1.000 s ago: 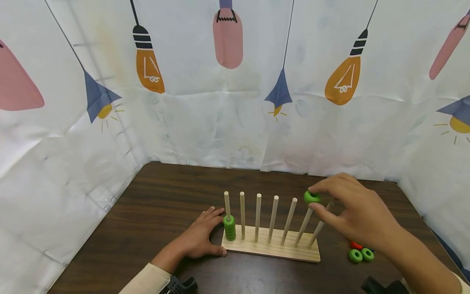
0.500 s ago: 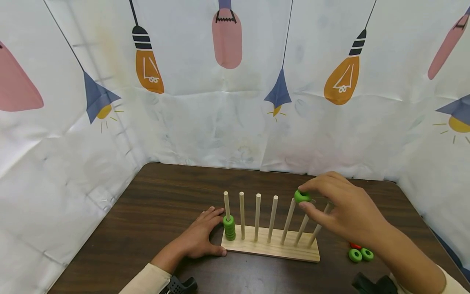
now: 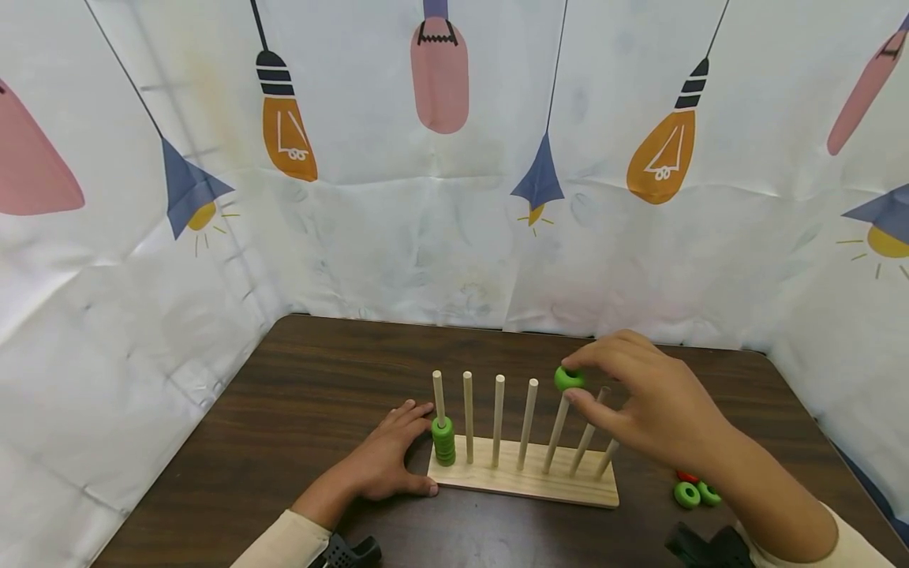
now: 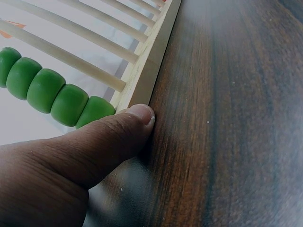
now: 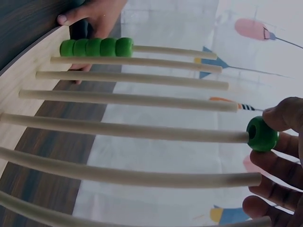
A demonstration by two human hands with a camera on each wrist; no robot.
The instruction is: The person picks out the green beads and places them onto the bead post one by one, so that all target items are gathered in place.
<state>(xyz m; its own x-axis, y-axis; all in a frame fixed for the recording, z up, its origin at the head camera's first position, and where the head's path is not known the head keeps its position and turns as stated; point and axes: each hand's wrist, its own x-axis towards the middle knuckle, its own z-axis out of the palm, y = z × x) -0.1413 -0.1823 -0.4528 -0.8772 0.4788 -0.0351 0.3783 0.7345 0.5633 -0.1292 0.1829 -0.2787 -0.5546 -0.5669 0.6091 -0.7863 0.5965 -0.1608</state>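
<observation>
One glossy green ring-shaped bead [image 5: 269, 139] is pinched between the thumb and fingers of the right hand [image 3: 642, 388], at the tip of the fifth pale wooden peg [image 3: 557, 434] from the left; whether it is threaded, I cannot tell. The left hand [image 3: 386, 459] is spread, its thumb touching the pale wooden base [image 3: 521, 478] beside five stacked green beads [image 3: 443, 442]. In the head view, the right hand covers the seventh peg's [image 3: 607, 459] tip; a red piece [image 3: 686, 476] on the dark brown bench [image 3: 341, 355] is partly hidden.
</observation>
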